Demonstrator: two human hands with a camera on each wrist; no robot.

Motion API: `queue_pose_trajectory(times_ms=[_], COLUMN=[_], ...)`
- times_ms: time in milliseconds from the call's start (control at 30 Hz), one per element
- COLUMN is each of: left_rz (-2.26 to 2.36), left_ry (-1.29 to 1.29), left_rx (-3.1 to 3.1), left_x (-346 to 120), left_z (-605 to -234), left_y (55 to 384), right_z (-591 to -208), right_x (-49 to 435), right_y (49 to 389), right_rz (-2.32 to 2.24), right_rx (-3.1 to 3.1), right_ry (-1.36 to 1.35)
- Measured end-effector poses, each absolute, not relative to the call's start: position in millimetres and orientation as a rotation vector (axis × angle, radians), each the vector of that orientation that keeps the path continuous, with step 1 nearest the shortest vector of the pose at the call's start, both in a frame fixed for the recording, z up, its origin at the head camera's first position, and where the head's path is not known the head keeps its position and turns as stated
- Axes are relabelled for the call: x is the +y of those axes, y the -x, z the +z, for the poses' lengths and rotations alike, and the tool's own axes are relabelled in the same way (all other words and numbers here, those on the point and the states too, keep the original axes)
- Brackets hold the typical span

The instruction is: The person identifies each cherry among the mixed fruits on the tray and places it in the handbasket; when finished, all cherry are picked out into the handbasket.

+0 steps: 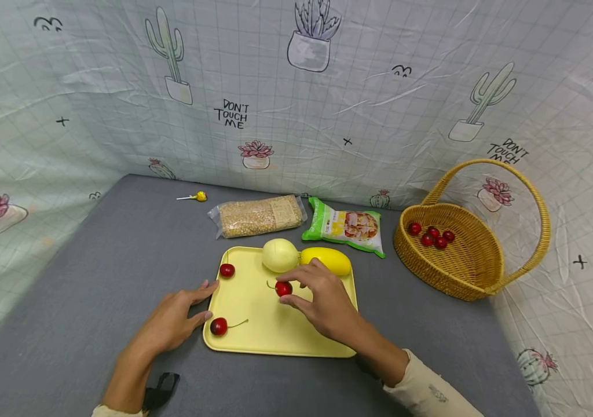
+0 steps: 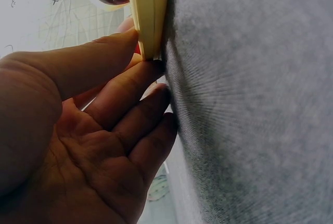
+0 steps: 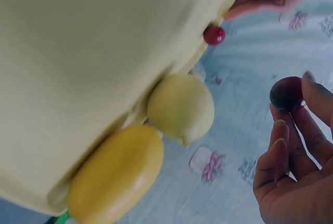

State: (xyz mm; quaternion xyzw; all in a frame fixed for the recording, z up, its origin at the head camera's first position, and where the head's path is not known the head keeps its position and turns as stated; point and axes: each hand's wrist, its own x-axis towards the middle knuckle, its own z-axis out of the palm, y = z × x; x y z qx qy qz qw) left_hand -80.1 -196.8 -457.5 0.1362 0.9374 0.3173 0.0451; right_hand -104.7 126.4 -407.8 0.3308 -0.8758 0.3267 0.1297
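A yellow tray (image 1: 255, 341) lies on the table. My left hand (image 1: 171, 321) touches its left rim, thumb and index finger apart along the edge; in the left wrist view the thumb (image 2: 104, 60) rests against the rim. Over the tray, my right hand (image 1: 328, 298) pinches a red cherry (image 1: 284, 288) between thumb and fingers, its stem pointing left. One cherry (image 1: 227, 270) sits in the tray's upper left corner, another cherry (image 1: 219, 326) in the lower left. A round pale-green fruit (image 1: 279, 255) and a yellow oblong fruit (image 1: 328, 260) lie along the far rim.
A wicker basket (image 1: 450, 275) with a tall handle stands at the right, several cherries (image 1: 434, 234) inside. Behind the tray lie a clear bag of grains (image 1: 257, 217) and a green-and-white food packet (image 1: 346, 226). A yellow lollipop (image 1: 201, 196) lies at the back left.
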Motion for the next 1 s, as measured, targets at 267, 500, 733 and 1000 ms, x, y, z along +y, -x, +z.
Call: queue_pose_trajectory(times_ms=[267,500,733,1000], left_rz=[0.969,0.965,0.963,0.964], left_ry=[-0.415,-0.413,-0.410,-0.418], left_rx=[2.855,2.847,2.840,2.848], left_x=[-197.0,-196.7,-196.6,-198.1], left_z=[-458.6,-457.6,-457.4,-459.4], left_y=[80.4,80.3,80.9,81.3], right_z=[-404.8,-402.9,-401.1,-396.1], right_x=[147.9,164.1,179.1,201.2], right_y=[115.4,124.8,133.5,143.7], right_rz=[0.957,0.976,1.016,1.060], right_rx=[-2.520,-2.502,-2.460,-2.455], right_ry=[-0.813,-0.730,-0.633,-0.528])
